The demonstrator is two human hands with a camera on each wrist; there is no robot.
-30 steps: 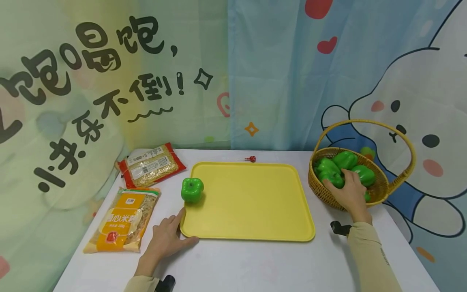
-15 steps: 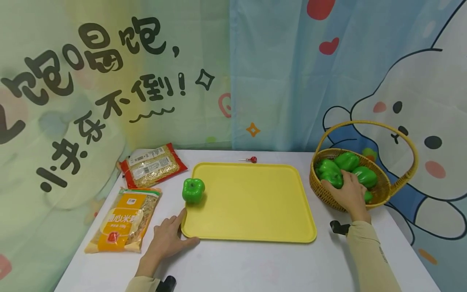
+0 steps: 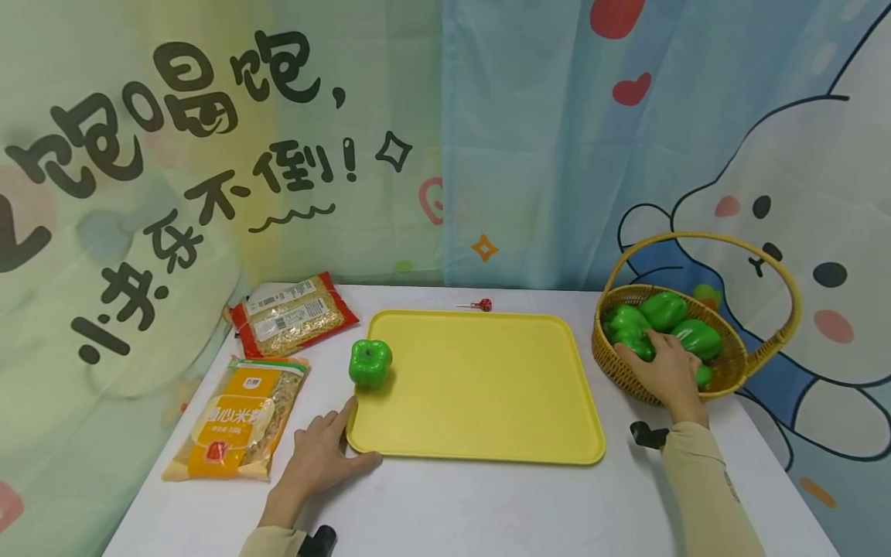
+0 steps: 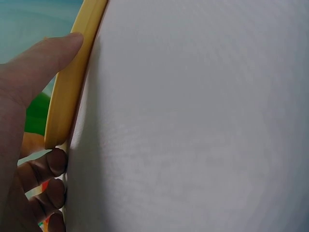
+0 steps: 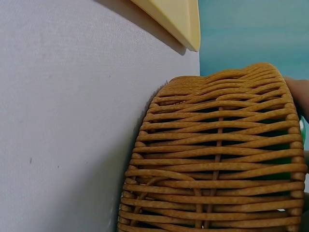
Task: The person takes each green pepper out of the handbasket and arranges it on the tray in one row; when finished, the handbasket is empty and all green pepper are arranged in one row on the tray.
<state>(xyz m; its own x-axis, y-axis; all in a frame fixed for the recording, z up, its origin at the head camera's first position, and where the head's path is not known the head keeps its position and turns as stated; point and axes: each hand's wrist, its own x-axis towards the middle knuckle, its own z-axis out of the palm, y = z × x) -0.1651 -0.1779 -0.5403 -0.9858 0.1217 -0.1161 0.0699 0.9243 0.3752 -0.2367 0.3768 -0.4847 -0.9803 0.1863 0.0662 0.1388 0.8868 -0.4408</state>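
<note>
My left hand (image 3: 322, 456) is at the front left corner of a yellow tray (image 3: 480, 387), its thumb along the front edge and its index finger at the left edge. In the left wrist view the thumb (image 4: 58, 50) lies against the tray's rim. A green bell pepper (image 3: 370, 363) sits on the tray's left edge, just beyond this hand. At the right, my right hand (image 3: 664, 371) reaches over the rim of a wicker basket (image 3: 619, 375) and grips a green bell pepper (image 3: 639, 346) between thumb and fingers. In the right wrist view the basket wall (image 5: 217, 154) hides most of that hand.
Several other green peppers (image 3: 663, 310) lie in the basket, under its tall arched handle (image 3: 724, 240). Left of the tray lie a red-edged bag of grain (image 3: 295, 316) and an orange-labelled bag (image 3: 237, 422). A small red-headed item (image 3: 483, 305) lies behind the tray.
The whole head view has shifted slightly to the right. Both hands, the tray and the peppers keep nearly the same places relative to one another.
</note>
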